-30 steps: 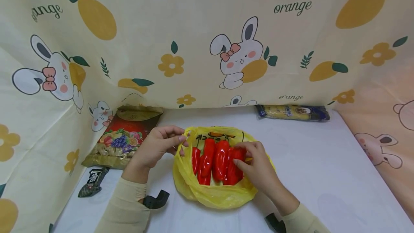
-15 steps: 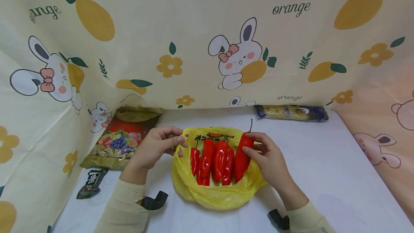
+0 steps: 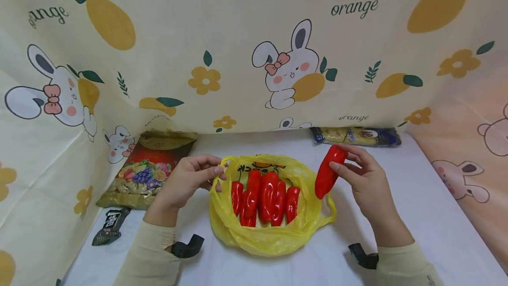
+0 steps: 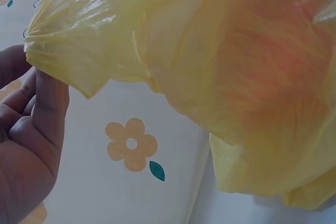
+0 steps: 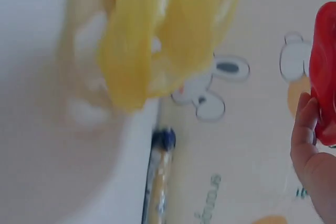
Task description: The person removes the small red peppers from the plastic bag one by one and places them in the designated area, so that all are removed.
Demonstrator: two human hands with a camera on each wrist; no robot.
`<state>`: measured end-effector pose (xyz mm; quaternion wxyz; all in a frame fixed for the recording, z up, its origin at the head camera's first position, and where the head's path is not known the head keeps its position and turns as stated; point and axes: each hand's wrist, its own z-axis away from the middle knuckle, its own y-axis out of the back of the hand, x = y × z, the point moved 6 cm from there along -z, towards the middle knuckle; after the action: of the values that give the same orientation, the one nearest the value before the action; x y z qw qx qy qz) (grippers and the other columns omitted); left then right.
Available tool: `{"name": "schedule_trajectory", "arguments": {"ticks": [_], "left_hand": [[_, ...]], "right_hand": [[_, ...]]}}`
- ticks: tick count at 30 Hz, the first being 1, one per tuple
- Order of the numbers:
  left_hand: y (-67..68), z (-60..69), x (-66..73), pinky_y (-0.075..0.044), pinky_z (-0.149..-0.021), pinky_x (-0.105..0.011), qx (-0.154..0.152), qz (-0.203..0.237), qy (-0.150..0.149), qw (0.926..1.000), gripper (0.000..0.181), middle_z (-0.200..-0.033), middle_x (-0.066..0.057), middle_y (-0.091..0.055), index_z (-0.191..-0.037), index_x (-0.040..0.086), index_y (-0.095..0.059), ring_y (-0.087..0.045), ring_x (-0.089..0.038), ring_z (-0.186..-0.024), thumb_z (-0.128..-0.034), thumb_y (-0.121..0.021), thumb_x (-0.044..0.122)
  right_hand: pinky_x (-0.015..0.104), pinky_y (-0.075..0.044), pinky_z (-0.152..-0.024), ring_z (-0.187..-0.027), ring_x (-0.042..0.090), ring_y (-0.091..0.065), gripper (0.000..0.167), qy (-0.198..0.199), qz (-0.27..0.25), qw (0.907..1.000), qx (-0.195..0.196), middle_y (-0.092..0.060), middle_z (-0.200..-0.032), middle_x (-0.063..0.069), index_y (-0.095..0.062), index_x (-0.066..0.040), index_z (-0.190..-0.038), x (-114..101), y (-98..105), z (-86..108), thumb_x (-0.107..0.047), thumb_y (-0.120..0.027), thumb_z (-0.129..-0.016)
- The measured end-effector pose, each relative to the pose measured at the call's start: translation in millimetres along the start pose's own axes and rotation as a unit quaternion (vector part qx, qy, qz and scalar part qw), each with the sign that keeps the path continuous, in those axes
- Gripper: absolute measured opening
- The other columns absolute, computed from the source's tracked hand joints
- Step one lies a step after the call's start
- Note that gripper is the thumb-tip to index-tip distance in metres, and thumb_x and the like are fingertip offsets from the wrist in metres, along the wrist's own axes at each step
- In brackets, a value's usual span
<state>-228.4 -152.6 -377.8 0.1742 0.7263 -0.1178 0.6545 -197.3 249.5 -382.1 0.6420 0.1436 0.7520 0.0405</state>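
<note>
A yellow plastic bag [image 3: 274, 244] stands with its mouth wide in the middle of the table, several glossy red chili peppers [image 3: 267, 197] inside. My left hand [image 3: 185, 182] pinches the bag's left rim between thumb and fingers; in the left wrist view that hand [image 4: 31, 129] grips the gathered film. To the right of the bag, my right hand [image 3: 365, 184] holds one red chili pepper [image 3: 329, 172] in the air, tilted, its stem not visible. The right wrist view shows this pepper [image 5: 326, 72] at the far right edge, against the fingers.
At the back left leans a red and gold food packet [image 3: 148, 171] with fruit pictures. A small black wrapped packet [image 3: 111, 226] lies in front of it. A long blue and yellow packet [image 3: 357, 136] lies along the back wall. Printed cloth walls [image 3: 234, 12] enclose the white table [image 3: 389, 197].
My right hand has taken one chili pepper up out of the bag and carried it right, beyond the rim. The left hand keeps its pinch on the bag.
</note>
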Motion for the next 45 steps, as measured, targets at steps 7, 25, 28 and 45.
{"name": "schedule_trajectory", "arguments": {"ticks": [7,25,28,45], "left_hand": [[0.8,-0.1,0.4,-0.063,-0.071,-0.034,0.001,-0.001,0.001,1.0000,0.019,-0.100,-0.019,-0.075,-0.121,-0.014,-0.069,-0.075,-0.022,-0.072,-0.1084,-0.064,-0.001],[0.7,-1.2,-0.2,-0.062,-0.069,-0.033,-0.004,0.000,-0.007,1.0000,0.020,-0.099,-0.020,-0.075,-0.122,-0.015,-0.068,-0.075,-0.022,-0.071,-0.1085,-0.063,-0.001],[0.8,-1.1,0.0,-0.062,-0.069,-0.033,-0.004,0.000,-0.007,1.0000,0.020,-0.099,-0.019,-0.075,-0.122,-0.015,-0.068,-0.075,-0.022,-0.071,-0.1086,-0.063,-0.002],[0.4,-0.1,-0.2,-0.062,-0.069,-0.033,-0.006,0.000,-0.006,1.0000,0.020,-0.100,-0.020,-0.075,-0.122,-0.014,-0.069,-0.075,-0.022,-0.071,-0.1088,-0.063,-0.001]], "right_hand": [[0.021,-0.057,-0.085,-0.109,0.015,-0.067,0.045,-0.006,-0.034,0.9977,0.058,-0.059,-0.140,0.006,-0.068,-0.014,-0.148,7,34,-7.7,-0.014,-0.077,-0.105],[0.025,-0.059,-0.080,-0.131,0.049,-0.051,0.063,-0.076,0.078,0.9941,-0.002,-0.045,-0.156,0.030,-0.046,-0.015,-0.166,63,45,-27.5,-0.024,-0.071,-0.109],[0.027,-0.060,-0.079,-0.135,0.052,-0.048,0.066,-0.098,0.076,0.9922,-0.014,-0.043,-0.158,0.031,-0.042,-0.016,-0.168,74,47,-29.8,-0.025,-0.071,-0.109],[0.043,-0.062,-0.089,-0.140,0.052,-0.043,0.075,-0.186,0.120,0.9708,-0.092,-0.039,-0.160,0.032,-0.038,-0.014,-0.169,120,41,-31.0,-0.033,-0.074,-0.106]]}}
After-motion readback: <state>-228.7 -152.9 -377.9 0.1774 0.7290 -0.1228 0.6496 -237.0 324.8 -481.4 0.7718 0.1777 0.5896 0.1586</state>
